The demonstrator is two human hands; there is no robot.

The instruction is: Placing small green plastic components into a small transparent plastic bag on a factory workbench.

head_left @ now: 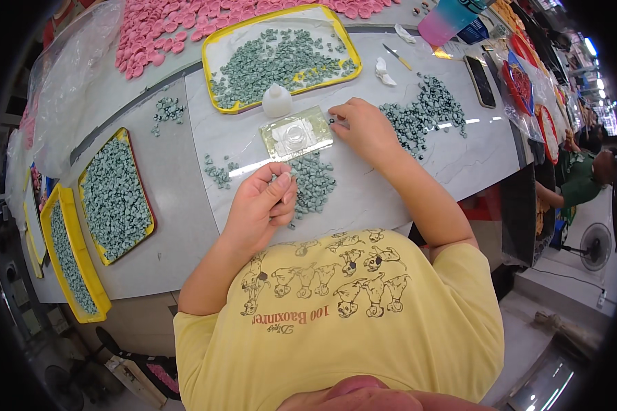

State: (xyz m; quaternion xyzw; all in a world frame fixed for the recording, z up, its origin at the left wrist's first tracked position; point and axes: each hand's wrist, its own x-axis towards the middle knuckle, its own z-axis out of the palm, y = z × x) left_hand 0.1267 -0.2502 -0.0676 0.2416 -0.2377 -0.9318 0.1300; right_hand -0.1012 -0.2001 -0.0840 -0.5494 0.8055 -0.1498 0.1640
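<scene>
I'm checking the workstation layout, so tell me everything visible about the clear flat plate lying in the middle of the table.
The clear plate is a flat, glossy rectangle, seemingly plastic or glass, with a round raised form at its centre. It lies slightly tilted on the pale marble-look table, just below a small white bottle. A heap of small grey-green pieces borders its lower edge. The right hand rests at its right end; contact is unclear.

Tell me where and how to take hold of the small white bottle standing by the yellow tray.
Grip the white bottle around its wide lower body, coming from the near side, probably with the right hand, which lies closer. It stands upright with a narrow nozzle on top, too slim for a sure hold. The yellow tray crowds its far side and the clear plate lies just in front, so reach in over the plate.
</scene>
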